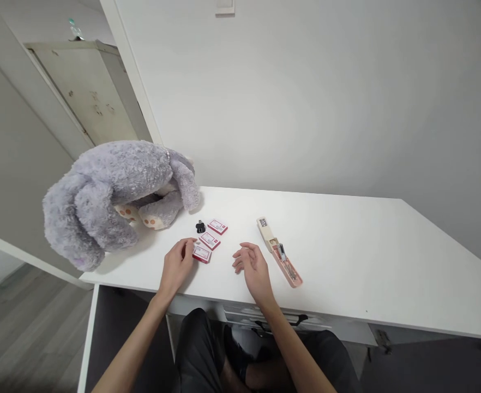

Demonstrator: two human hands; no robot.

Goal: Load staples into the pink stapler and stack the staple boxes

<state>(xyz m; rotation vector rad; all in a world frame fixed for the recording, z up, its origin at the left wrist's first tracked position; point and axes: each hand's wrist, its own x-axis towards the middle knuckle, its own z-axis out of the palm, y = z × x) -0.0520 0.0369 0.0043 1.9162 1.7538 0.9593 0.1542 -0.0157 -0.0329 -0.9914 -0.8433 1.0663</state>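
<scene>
My left hand (178, 265) rests on the white table with its fingers curled at the left end of the nearest small red-and-white box (202, 253), closed on it as far as shows. Two similar boxes, the middle one (210, 240) and the far one (217, 226), lie flat in a slanting row behind it. Beside them is a small black staple remover (200, 226). My right hand (253, 266) hovers over the table, fingers loosely bent and apart, holding nothing. Just right of it lies a long cream-and-pink stapler (279, 251), apparently opened out flat, with metal parts showing.
A large fluffy lavender plush toy (121, 174) slumps over the table's left end. The white table (355, 251) stretches far to the right along a wall (306, 98). Below its front edge are a drawer with a black handle (301, 319) and my knees.
</scene>
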